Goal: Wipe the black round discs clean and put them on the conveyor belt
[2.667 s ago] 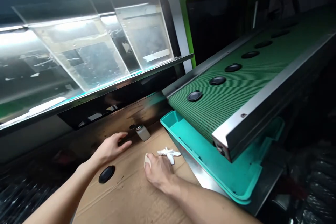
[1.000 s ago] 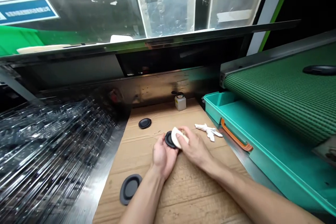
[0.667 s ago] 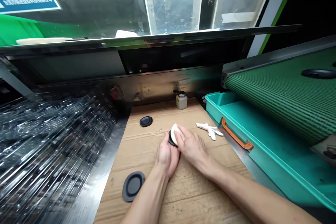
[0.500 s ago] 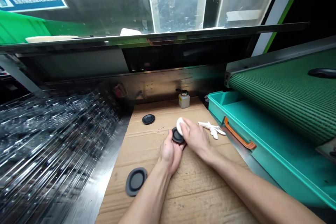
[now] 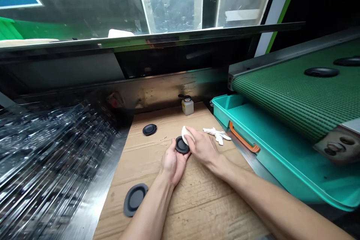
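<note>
My left hand [image 5: 172, 164] is closed around the edge of a black round dished part [image 5: 181, 146] and holds it up over the cardboard sheet [image 5: 197, 206]. In my right hand [image 5: 204, 149], thumb and fingers pinch a white round pad [image 5: 185, 133], which is at the upper right rim of the black part. Whether the pad presses on the rim is hard to tell. A larger dark grey dished part [image 5: 135, 199] lies left of my left forearm. Farther back on the cardboard is another black round part [image 5: 149, 129].
A small whitish bottle [image 5: 187, 105] with a dark top stands at the cardboard's back edge. Crumpled white strips [image 5: 218, 135] lie right of my hands. A teal tray [image 5: 270, 135] with an orange handle [image 5: 243, 138] sits below a green conveyor belt [image 5: 292, 93] carrying black parts [image 5: 321, 72]. Clear plastic wrap [image 5: 53, 157] fills the left.
The view has swung right, so everything sits farther left. A second black part now shows on the belt. Both hands keep their hold, with the pad tilted more edge-on.
</note>
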Available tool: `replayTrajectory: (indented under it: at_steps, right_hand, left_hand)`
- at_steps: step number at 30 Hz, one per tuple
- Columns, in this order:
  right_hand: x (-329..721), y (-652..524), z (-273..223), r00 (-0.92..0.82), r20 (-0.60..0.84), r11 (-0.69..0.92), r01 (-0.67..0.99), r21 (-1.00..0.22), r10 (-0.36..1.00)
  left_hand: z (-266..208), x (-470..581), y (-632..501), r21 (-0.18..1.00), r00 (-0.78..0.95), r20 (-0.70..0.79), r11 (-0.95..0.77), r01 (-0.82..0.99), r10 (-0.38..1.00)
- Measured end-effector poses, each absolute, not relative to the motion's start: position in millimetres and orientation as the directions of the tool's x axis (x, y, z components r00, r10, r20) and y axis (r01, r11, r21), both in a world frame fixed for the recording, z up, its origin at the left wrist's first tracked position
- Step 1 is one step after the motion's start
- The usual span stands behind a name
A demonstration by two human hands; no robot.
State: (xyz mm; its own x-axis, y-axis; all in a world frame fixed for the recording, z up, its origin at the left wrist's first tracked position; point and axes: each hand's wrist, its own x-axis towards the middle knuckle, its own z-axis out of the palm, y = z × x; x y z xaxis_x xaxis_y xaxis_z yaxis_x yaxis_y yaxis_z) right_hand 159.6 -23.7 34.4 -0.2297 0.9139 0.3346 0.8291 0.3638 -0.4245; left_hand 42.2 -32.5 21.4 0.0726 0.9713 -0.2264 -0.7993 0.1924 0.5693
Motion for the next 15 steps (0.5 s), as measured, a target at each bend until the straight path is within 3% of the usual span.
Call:
replayTrajectory:
  at_steps: [3,6,11,15]
  right_hand:
    - [168,-27,41,-0.342,0.3,0.447,0.781,-0.436,0.891]
    - [178,-25,47,-0.357,0.236,0.428,0.766,-0.479,0.904]
    - [178,-12,49,-0.362,0.268,0.443,0.594,-0.671,0.893]
    - [183,-4,45,-0.522,0.146,0.402,0.419,-0.814,0.84]
  left_hand:
    - [21,41,-32,0.551,0.09,-0.251,0.218,-0.806,0.964]
    - [23,42,-32,0.56,0.083,-0.243,0.21,-0.801,0.966]
    - [26,49,-31,0.609,0.023,-0.247,0.174,-0.774,0.969]
    - [28,48,-34,0.611,0.042,-0.244,0.187,-0.769,0.969]
